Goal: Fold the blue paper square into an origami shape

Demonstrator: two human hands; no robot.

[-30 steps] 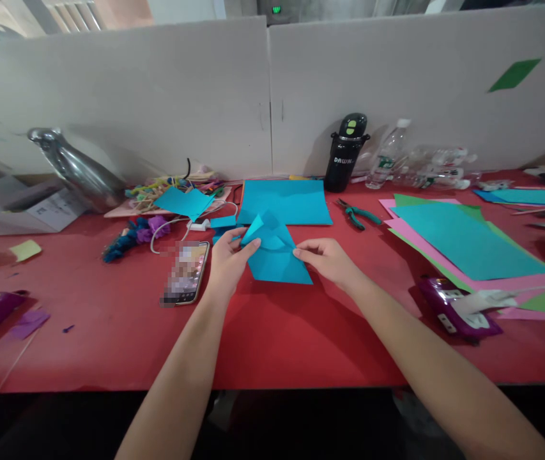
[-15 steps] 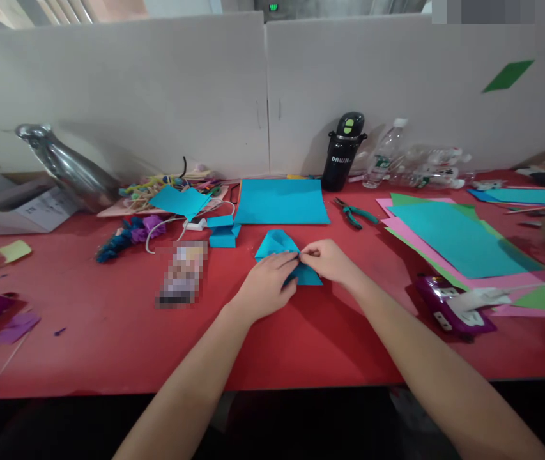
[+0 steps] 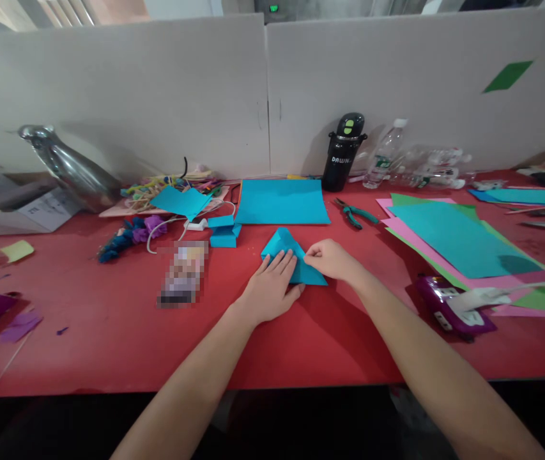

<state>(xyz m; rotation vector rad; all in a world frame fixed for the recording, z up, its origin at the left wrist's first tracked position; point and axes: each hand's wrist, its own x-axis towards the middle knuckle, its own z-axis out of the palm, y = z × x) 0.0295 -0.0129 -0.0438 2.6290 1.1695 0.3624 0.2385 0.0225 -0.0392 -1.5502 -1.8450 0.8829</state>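
Note:
A partly folded sheet of blue paper (image 3: 282, 240) lies on the red table in front of me, its top shaped to a blunt peak. My left hand (image 3: 272, 281) rests flat across its left side, fingers stretched out and pressing it down. At the sheet's right edge my right hand (image 3: 327, 259) is closed in a pinch on the paper. The left hand covers the lower left of the sheet. Just beyond, to the left, is a small folded blue paper piece (image 3: 223, 231), and behind lies a flat blue sheet (image 3: 282, 201).
Green-handled pliers (image 3: 356, 214) and stacked coloured paper (image 3: 464, 239) lie to the right, with a purple device (image 3: 454, 306) in front. A black bottle (image 3: 342, 153) and plastic bottles (image 3: 384, 156) stand by the partition. On the left are a blurred-out object (image 3: 183, 275) and a metal flask (image 3: 71, 169).
My left hand has flattened out on the blue paper, its fingers spreading more. My right hand has shifted slightly right, and the paper's peak looks flatter.

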